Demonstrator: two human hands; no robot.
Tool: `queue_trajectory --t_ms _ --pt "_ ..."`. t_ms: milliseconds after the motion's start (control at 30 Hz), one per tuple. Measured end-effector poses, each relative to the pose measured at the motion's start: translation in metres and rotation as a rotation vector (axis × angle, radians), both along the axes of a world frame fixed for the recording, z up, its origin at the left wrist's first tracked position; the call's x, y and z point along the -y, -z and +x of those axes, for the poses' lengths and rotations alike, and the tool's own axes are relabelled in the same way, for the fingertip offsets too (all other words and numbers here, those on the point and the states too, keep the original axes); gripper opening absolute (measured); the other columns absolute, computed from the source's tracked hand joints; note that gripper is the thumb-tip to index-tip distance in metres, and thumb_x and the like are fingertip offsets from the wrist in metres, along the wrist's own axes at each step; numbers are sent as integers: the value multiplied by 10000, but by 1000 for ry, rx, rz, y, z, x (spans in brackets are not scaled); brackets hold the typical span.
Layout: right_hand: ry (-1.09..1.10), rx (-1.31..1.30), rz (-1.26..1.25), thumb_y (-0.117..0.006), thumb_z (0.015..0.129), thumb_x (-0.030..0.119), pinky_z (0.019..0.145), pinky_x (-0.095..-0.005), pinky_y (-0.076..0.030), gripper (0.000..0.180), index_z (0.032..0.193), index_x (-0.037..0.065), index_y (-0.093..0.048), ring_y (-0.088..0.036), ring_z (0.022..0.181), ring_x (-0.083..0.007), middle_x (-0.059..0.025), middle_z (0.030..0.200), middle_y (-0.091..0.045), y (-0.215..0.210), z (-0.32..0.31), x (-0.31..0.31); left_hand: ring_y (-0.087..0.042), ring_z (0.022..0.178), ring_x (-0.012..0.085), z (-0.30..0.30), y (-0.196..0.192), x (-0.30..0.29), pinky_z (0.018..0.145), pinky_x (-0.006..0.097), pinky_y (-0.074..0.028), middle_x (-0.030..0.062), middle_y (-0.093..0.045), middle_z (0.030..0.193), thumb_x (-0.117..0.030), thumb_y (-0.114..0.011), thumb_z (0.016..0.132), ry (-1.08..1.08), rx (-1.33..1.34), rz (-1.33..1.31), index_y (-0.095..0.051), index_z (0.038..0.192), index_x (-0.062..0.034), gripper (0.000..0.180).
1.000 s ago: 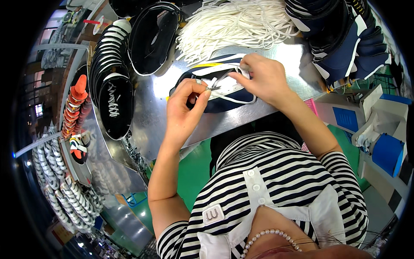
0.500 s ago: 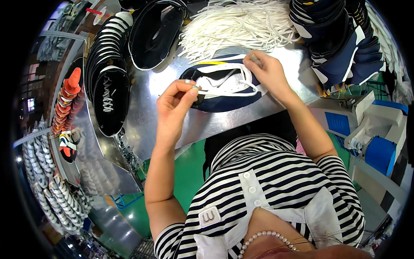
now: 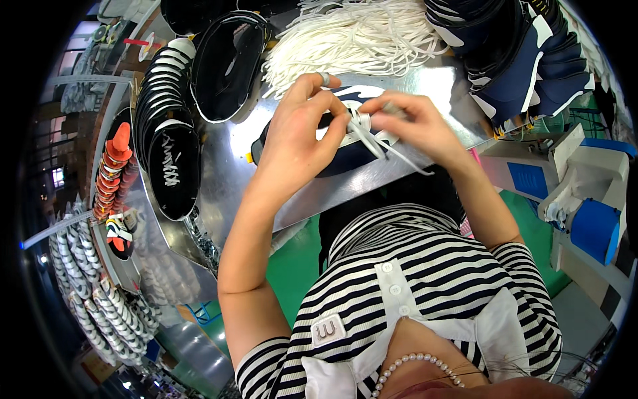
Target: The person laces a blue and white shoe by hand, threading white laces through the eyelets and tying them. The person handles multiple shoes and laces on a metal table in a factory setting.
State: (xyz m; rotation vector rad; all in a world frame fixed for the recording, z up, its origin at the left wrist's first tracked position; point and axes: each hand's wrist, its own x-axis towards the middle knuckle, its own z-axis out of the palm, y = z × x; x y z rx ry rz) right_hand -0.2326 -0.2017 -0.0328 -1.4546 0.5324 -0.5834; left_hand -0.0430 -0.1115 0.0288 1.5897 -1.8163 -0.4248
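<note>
A navy shoe upper with white parts lies on the metal table, largely covered by my hands. My left hand reaches over its left side, thumb and forefinger pinched on a white shoelace above the opening. From the right, my right hand has its bent fingers closed on the same lace, slightly blurred. Loose lace ends hang toward me over the upper's near side. Exactly where the lace passes through the upper is hidden by my fingers.
A heap of white laces lies behind the upper. Stacked navy uppers stand at the right, black uppers in a row at the left, and another black upper behind. Orange shoe pieces hang farther left; a blue-and-white machine stands right.
My left hand has moved right and away from me, over the upper. Both hands are now close together at the lace, whose wide loop has become a bunch with loose ends.
</note>
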Motion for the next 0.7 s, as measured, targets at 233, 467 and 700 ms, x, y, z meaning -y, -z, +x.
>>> queue_trajectory --t_ms 233,467,700 --pt "88 21 365 -676 893 157 583 -204 -415 191 1031 29 -643 -549 685 -47 -1 803 -646 21 21 0 -557 757 113 2 16 -30 654 262 -463 92 -638 929 -54 -651 898 -271 46 77 -647 955 15 90" --pt "132 -156 253 -700 862 79 739 -244 -514 329 1167 23 -588 -636 866 -98 -56 949 -673 38 40 -10 -608 859 167 20 61 -10 772 290 -499 97 -665 997 -524 -540 966 -409 -1229 906 -586 1187 -24 548" --pt "138 -329 -98 -746 806 198 763 -350 -513 420 1161 51 -578 -673 847 -279 -148 950 -695 30 35 -17 -629 667 99 -13 67 -23 554 229 -470 52 -695 808 -232 -703 893 -566 -925 479 -693 930 0 235"
